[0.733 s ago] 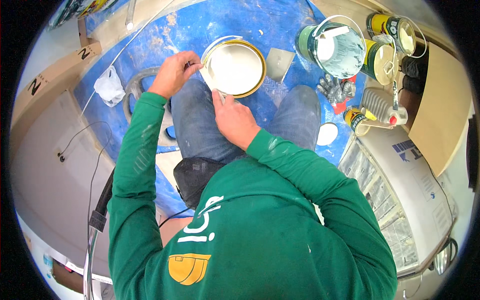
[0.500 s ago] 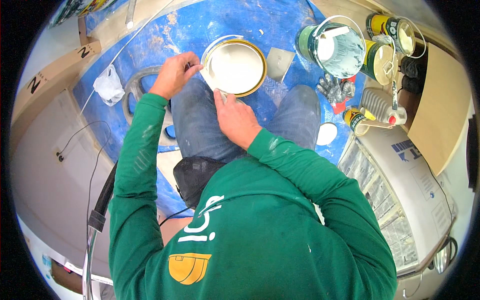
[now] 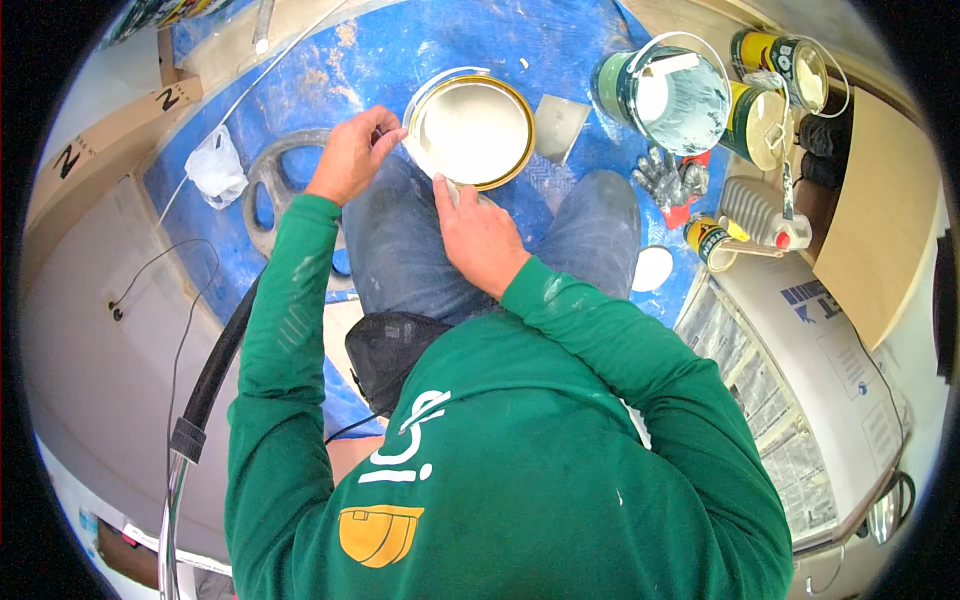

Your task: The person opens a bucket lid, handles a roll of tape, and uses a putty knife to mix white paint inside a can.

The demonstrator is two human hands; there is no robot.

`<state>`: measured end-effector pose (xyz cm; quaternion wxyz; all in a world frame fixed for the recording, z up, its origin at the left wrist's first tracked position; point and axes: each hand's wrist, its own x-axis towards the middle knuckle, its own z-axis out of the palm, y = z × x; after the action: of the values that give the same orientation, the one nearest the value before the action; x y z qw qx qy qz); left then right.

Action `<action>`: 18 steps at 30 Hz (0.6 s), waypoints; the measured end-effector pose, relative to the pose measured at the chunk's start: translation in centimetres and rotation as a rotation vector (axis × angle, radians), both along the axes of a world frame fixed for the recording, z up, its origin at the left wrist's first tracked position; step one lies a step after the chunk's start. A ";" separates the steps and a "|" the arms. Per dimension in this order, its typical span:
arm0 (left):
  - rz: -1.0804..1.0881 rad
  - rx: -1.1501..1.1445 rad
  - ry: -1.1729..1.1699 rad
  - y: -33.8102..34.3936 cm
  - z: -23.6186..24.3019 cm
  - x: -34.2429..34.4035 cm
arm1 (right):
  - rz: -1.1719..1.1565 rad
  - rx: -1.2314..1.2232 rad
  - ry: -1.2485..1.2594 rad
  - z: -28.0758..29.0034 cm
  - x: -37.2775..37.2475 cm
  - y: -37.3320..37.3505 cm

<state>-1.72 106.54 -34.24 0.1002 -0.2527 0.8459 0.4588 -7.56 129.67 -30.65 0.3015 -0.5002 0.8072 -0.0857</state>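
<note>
An open round can of white paint (image 3: 472,128) with a gold rim stands between my knees. My left hand (image 3: 352,152) is closed in a pinch at its left side, holding a thin pale strip (image 3: 413,155) that runs down along the rim toward my right index finger. My right hand (image 3: 480,238) lies at the can's near edge, index finger against the rim, the other fingers curled over a pale object that they mostly hide. A square grey plate (image 3: 560,128) lies just right of the can.
A green bucket (image 3: 618,85) with paint residue, tins (image 3: 760,120), dirty gloves (image 3: 662,182), a plastic jug (image 3: 760,200) and a white lid (image 3: 652,267) crowd the right. A plastic bag (image 3: 215,170), grey holed object (image 3: 268,175), cable and hose (image 3: 225,370) lie left, on blue sheeting (image 3: 340,55).
Both hands and forearms have shifted slightly to the right, my right hand also a little upward along the rim. The grips look the same.
</note>
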 end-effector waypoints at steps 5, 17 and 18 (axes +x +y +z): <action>-0.005 -0.015 -0.013 0.0 -0.1 0.1 | 0.012 0.012 0.026 0.0 0.2 0.0; 0.017 -0.034 0.006 0.2 -0.4 0.1 | 0.002 0.039 -0.047 0.3 0.0 -0.1; 0.027 -0.024 0.013 0.2 -0.3 0.2 | 0.006 0.040 -0.049 0.3 0.0 -0.1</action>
<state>-1.50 106.75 -34.57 0.0856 -0.2623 0.8484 0.4517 -7.58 129.60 -30.38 0.3312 -0.4944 0.7996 -0.0810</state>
